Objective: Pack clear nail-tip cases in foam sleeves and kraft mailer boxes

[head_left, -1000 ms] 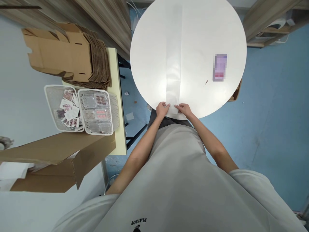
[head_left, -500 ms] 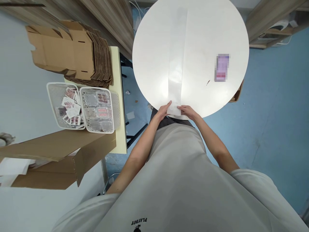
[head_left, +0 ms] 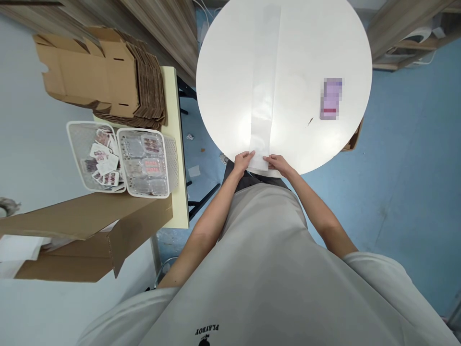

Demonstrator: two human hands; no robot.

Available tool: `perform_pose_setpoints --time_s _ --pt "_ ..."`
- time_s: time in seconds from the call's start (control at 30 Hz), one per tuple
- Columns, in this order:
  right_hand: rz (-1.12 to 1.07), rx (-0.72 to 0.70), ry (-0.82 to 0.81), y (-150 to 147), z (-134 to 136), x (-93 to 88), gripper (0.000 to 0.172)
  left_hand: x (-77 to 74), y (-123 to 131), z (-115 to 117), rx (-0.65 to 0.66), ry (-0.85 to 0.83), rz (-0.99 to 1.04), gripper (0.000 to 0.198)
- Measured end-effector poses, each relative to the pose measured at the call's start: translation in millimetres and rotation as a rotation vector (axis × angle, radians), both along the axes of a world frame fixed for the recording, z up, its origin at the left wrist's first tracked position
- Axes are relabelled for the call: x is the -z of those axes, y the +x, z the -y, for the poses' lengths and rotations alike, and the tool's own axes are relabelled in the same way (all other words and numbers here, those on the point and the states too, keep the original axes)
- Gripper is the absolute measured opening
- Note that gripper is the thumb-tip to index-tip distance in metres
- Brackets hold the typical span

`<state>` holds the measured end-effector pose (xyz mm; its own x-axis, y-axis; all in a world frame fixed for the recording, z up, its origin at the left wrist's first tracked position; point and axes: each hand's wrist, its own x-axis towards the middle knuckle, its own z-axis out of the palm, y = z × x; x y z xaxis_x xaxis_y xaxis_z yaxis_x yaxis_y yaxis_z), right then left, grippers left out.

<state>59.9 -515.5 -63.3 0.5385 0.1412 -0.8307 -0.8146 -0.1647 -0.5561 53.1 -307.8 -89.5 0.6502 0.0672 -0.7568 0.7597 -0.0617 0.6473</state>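
A long translucent plastic strip (head_left: 264, 77) lies flat across the round white table (head_left: 223, 81), running from the far side to the near edge. At its near end, my left hand (head_left: 244, 161) pinches the left border with thumb and fingers. Opposite it, my right hand (head_left: 276, 163) has the right border between thumb and fingers. The near end looks whiter and doubled, as if folded over, though I cannot tell how many layers there are.
A blurred purple item (head_left: 330, 98) lies on the table's right. On the yellowish side table (head_left: 176, 168) to the left are stacked flat cardboard boxes (head_left: 90, 77), one white basket (head_left: 81, 158) of printed cards, another basket (head_left: 169, 163) of clear packs, and an open carton (head_left: 140, 221).
Both hands stay at the strip's near end, with only a slight shift of the fingers. The whole view has moved a little.
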Motion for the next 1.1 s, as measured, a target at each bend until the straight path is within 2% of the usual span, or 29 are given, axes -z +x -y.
perform_pose_setpoints --time_s 0.1,0.17,0.2,0.3,0.37,0.43,0.5,0.63,0.77,0.83,0.9,1.0,1.1 --pt "0.095 -0.146 -0.081 -2 3 8.4 0.053 5.6 0 0 -0.018 0.07 0.023 0.028" --pt "0.165 -0.281 -0.191 -4 8 10.6 0.049 8.0 1 -2 -0.021 0.111 0.031 0.024" --pt "0.228 -0.348 -0.256 -5 10 10.7 0.058 8.9 2 -3 -0.016 0.125 0.034 0.024" --pt "0.558 -0.569 -0.394 -11 15 9.6 0.106 11.5 5 -7 0.011 0.136 0.033 0.025" --pt "0.767 -0.738 -0.408 -14 15 10.3 0.118 13.6 7 -10 0.029 0.121 0.02 0.025" --pt "0.876 -0.879 -0.406 -16 13 13.4 0.111 16.1 9 -14 0.048 0.102 -0.001 0.024" --pt "0.913 -0.961 -0.425 -15 9 18.6 0.098 18.7 10 -18 0.074 0.078 -0.021 0.024" --pt "0.907 -1.034 -0.504 -13 1 29.2 0.088 21.4 14 -24 0.183 0.086 -0.044 0.026" --pt "0.913 -1.036 -0.543 -15 -3 35.0 0.086 14.4 17 -26 0.356 0.329 0.005 0.015" --pt "0.907 -1.022 -0.546 -17 -5 36.9 0.087 6.9 19 -25 0.433 0.496 0.14 0.031" --pt "0.895 -1.007 -0.545 -18 -6 38.4 0.088 -1.1 21 -22 0.54 0.56 0.374 0.05" --pt "0.879 -0.978 -0.543 -18 -7 39.9 0.085 -9.1 28 -17 0.784 0.427 0.6 0.055" --pt "0.869 -0.939 -0.513 -17 -7 40.7 0.085 -8.5 35 -18 0.956 0.312 0.562 0.052"
